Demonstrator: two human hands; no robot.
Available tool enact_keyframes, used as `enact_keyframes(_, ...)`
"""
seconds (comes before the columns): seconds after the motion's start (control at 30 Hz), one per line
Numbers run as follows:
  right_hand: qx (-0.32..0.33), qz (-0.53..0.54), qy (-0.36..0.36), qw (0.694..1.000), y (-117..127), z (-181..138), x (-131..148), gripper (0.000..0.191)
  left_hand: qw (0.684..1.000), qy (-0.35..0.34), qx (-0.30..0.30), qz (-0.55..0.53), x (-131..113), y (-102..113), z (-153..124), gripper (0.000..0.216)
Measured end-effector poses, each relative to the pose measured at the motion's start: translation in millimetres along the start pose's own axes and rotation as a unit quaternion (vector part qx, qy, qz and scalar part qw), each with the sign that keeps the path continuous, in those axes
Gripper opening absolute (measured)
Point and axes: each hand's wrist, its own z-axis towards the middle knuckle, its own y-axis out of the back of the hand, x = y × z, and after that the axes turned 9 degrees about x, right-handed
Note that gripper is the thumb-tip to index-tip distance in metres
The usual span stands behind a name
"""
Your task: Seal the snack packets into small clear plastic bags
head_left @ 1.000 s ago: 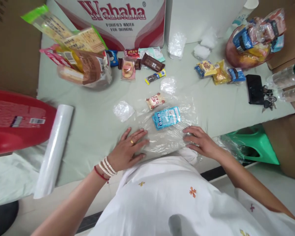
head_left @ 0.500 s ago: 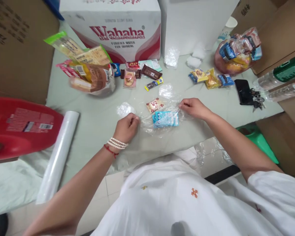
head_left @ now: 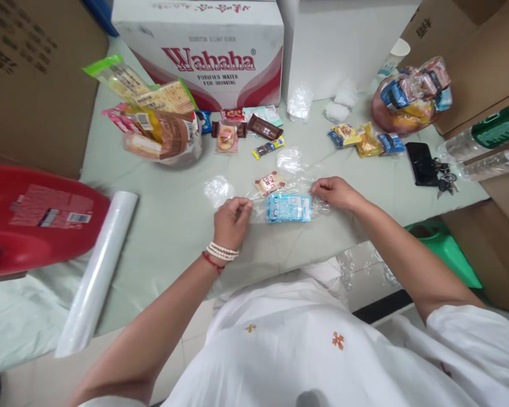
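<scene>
While the left hand (head_left: pixel 232 224) pinched clear plastic film (head_left: pixel 259 212), the right hand (head_left: pixel 335 193) pinched its opposite side, and light-blue packets (head_left: pixel 288 208) lay between the hands.

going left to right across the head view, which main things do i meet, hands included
Red container → plastic roll → left hand → blue packets → right hand → phone → green-labelled bottle.
</scene>
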Motion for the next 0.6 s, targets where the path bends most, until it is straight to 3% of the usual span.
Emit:
enact_keyframes(0.1, 0.013, -0.043, -0.006, 0.999, 3, -5, 1, 0.036, 0.993, 0.108, -0.03, 0.027, 1, -1, 12, 0.024)
enact_keyframes(0.17, 0.017, -0.137, -0.006, 0.99, 8, -8, 6, 0.036, 0.99, 0.111, -0.027, 0.088, 0, -3, 16, 0.018)
enact_keyframes(0.23, -0.024, -0.249, 0.005, 0.968, 14, -9, 15, 0.036, 0.986, 0.1, -0.041, 0.13, -2, -6, 19, 0.019)
enact_keyframes(0.37, -0.133, -0.332, 0.091, 0.929, 17, 12, 39, 0.04, 0.986, 0.093, -0.061, 0.128, -6, -13, 25, 0.054)
enact_keyframes(0.43, -0.109, -0.334, 0.118, 0.929, 12, 32, 49, 0.051, 0.988, 0.093, -0.051, 0.111, -10, -14, 28, 0.073)
enact_keyframes(0.5, -0.063, -0.342, 0.102, 0.932, 4, 52, 56, 0.067, 0.989, 0.109, -0.034, 0.097, -14, -14, 32, 0.088)
enact_keyframes(0.6, -0.029, -0.35, 0.042, 0.935, -3, 69, 63, 0.065, 0.984, 0.154, 0.006, 0.086, -20, -12, 37, 0.084)
